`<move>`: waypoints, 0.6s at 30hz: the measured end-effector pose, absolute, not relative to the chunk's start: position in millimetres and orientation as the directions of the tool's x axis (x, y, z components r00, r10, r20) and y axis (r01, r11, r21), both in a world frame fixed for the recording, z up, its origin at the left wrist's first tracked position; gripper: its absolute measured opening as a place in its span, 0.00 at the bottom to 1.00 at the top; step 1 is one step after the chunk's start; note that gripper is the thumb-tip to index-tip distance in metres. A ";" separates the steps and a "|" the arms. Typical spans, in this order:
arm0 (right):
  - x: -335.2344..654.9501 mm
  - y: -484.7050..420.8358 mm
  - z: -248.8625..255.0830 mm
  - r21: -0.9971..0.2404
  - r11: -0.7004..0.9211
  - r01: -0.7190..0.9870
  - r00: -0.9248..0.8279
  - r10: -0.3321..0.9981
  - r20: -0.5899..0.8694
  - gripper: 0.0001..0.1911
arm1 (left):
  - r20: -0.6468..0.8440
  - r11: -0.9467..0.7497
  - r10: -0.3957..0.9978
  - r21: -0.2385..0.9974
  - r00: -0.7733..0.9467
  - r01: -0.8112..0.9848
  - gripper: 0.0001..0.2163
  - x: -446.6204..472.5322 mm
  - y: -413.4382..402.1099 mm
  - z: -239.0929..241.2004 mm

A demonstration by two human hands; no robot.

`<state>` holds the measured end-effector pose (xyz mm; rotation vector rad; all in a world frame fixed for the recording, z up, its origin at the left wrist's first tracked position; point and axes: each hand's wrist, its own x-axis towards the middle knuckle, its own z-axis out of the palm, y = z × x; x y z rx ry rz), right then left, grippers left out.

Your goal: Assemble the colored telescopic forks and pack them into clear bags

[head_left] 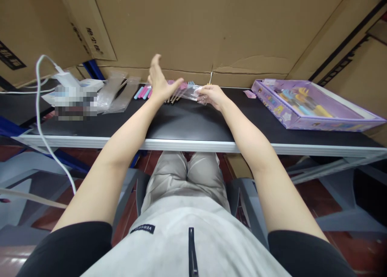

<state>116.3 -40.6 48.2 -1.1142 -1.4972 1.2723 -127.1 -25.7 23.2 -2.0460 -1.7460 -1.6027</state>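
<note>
My left hand (161,81) is raised above the black table (187,123) with fingers stretched out and thumb apart, holding nothing. Just behind it lie several pens and small pink and blue forks (178,92) in a row. My right hand (213,95) is closed on one end of a clear plastic bag (193,92), which lies between the two hands over the forks. A thin fork (210,77) sticks up behind the right hand.
A purple toy cutlery box (311,105) lies at the right. Empty clear bags (116,92) and a white charger with cable (65,81) sit at the left. Cardboard boxes (193,27) wall the back. A small pink tag (249,94) lies near the box.
</note>
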 end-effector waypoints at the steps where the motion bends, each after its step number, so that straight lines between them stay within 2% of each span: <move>1: 116.5 -41.8 48.5 -0.993 0.072 0.094 -0.252 0.967 0.046 0.09 | 0.653 -0.414 0.758 0.469 0.010 0.780 0.55 -120.1 -31.9 24.2; 3: 116.9 -44.0 49.1 -0.995 0.048 0.088 -0.283 0.959 0.021 0.09 | 0.545 -0.472 0.805 0.343 0.237 0.812 0.59 -106.5 -41.0 24.0; 6: 117.2 -46.3 49.7 -0.995 0.009 0.101 -0.309 0.951 -0.023 0.10 | 0.451 -0.541 0.812 0.343 0.370 0.768 0.56 -91.6 -46.6 20.3; 9: 116.9 -48.2 50.0 -0.993 -0.013 0.120 -0.312 0.949 -0.050 0.12 | 0.452 -0.577 0.801 0.407 0.392 0.708 0.48 -85.7 -46.2 17.3; 14: 114.6 -51.0 49.8 -0.990 -0.029 0.138 -0.304 0.950 -0.070 0.14 | 0.525 -0.599 0.782 0.483 0.336 0.639 0.30 -84.7 -41.8 14.4; 18: 113.6 -52.1 49.2 -0.994 -0.040 0.106 -0.333 0.940 -0.073 0.14 | 0.524 -0.598 0.785 0.497 0.331 0.629 0.23 -82.3 -39.6 13.0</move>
